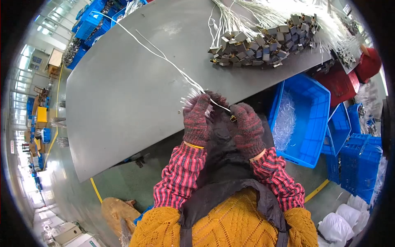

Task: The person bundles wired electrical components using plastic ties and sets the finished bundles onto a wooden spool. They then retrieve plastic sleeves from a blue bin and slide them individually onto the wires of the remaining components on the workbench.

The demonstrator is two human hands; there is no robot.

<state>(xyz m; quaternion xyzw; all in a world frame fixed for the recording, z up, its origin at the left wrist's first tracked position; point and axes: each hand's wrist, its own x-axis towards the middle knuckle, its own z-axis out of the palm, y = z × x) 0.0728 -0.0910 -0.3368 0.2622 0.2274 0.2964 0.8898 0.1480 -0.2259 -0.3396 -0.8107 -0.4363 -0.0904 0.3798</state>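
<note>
My left hand (196, 121), in a dark red and grey knitted glove, is closed around a white wire (175, 66) near the table's front edge. The wire's far part lies across the table, with a second thin strand beside it. A bunch of short white pieces (190, 99) sticks out by the left fingers; whether the hand grips them is unclear. My right hand (248, 129), gloved alike, pinches the wire's near end. A small brass-coloured metal part (233, 118) shows at its fingertips. A short length of wire spans between both hands.
A grey table (123, 103) spreads ahead. Many dark rectangular parts with white wires (255, 47) are heaped at its far right. A blue crate (306, 136) with clear plastic bits stands at my right, near red containers (335, 84) and more blue crates (360, 160).
</note>
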